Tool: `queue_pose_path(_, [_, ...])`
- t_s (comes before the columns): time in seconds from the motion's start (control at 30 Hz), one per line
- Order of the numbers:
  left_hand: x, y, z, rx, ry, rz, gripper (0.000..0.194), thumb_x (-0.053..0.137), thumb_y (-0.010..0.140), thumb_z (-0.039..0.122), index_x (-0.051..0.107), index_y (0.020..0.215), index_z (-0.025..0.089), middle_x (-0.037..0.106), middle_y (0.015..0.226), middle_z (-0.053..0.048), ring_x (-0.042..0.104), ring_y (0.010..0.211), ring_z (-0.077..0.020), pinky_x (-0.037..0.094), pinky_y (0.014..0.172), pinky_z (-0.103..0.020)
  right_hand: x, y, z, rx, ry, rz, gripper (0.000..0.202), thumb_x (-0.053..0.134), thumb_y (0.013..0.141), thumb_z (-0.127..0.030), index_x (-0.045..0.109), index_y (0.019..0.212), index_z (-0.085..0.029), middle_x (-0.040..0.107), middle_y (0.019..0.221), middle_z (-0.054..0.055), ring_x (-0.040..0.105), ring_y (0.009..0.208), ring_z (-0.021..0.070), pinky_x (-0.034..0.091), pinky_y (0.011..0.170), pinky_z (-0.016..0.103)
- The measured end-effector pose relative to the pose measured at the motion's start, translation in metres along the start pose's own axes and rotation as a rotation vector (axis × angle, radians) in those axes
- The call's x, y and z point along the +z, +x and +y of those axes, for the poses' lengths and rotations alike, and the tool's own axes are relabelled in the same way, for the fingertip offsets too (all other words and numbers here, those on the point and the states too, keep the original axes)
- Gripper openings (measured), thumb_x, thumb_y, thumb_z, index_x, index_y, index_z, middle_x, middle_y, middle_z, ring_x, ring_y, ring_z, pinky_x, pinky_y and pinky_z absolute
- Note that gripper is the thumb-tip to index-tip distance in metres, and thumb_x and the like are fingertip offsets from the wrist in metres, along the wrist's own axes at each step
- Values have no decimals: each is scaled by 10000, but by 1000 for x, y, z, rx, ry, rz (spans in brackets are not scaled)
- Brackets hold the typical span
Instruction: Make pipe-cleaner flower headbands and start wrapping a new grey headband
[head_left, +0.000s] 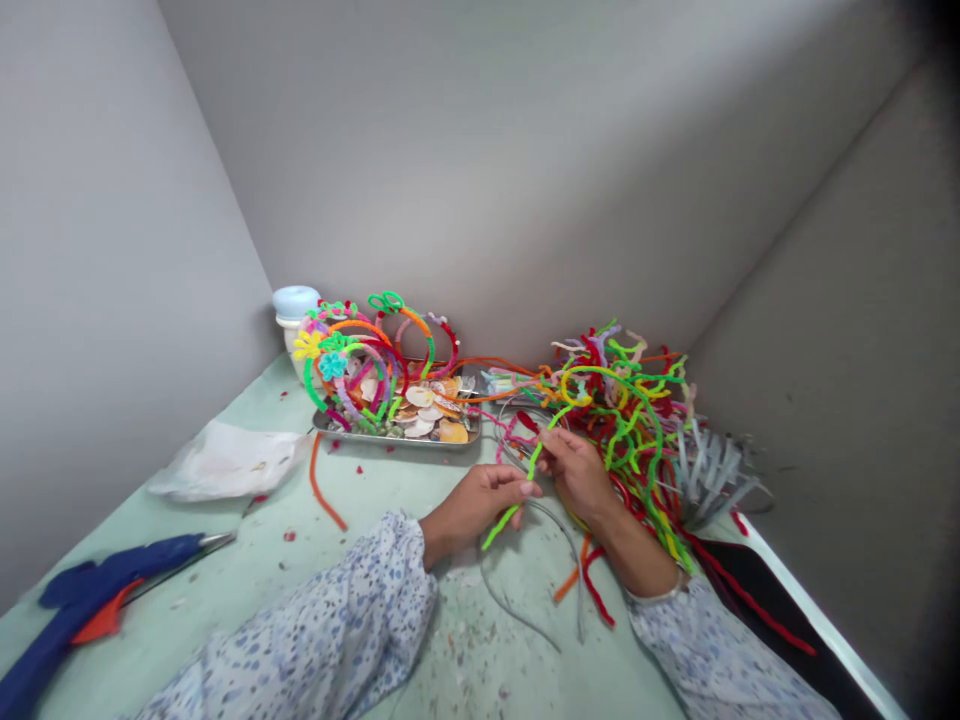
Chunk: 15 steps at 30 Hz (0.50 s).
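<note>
Grey walls [450, 180] around a pale green, speckled tabletop [397, 482]

A tangled heap of multicoloured fuzzy pipe cleaners [626, 405] covers the tabletop's right side. Left of it sits a shallow rectangular metal tray [405, 442] holding seashells [424, 412]. Nearer, the left hand [474, 505] and right hand [581, 472] both have thumb and fingers clamped on one lime-green fuzzy pipe cleaner [533, 464], slanting between them above the tabletop.
</note>
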<state>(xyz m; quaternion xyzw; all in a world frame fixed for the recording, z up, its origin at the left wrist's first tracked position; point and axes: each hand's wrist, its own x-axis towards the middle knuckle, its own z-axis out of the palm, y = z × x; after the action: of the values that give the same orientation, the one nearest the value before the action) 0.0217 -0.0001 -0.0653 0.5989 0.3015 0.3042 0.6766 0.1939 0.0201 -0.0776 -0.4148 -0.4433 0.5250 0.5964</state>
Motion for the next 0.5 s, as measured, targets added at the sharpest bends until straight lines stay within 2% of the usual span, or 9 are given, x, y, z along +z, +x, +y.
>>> queue_pose_path(0.1, [1, -1, 1, -23, 2, 7, 361, 613, 745, 467, 621, 791, 109, 526, 542, 24, 314, 423, -47, 216, 426, -193, -1, 3, -1, -16, 67, 38, 234, 697, 725, -365, 593, 637, -176, 514, 526, -46, 444, 476, 71, 337, 460, 191])
queue_pose_path(0.33, [-2, 0, -1, -45, -49, 18, 400, 625, 729, 483, 636, 870, 110, 516, 510, 34, 336, 401, -47, 211, 417, -196, 0, 5, -4, -7, 113, 69, 211, 702, 717, -350, 596, 676, -172, 513, 543, -44, 448, 465, 69, 331, 436, 187])
queue_pose_path(0.5, [-4, 1, -1, -39, -135, 34, 339, 647, 723, 427, 635, 835, 107, 480, 468, 41, 337, 402, -45, 208, 420, -193, -2, 4, -5, -28, 125, 82, 235, 679, 730, -395, 592, 700, -179, 531, 583, -39, 457, 481, 76, 342, 445, 193])
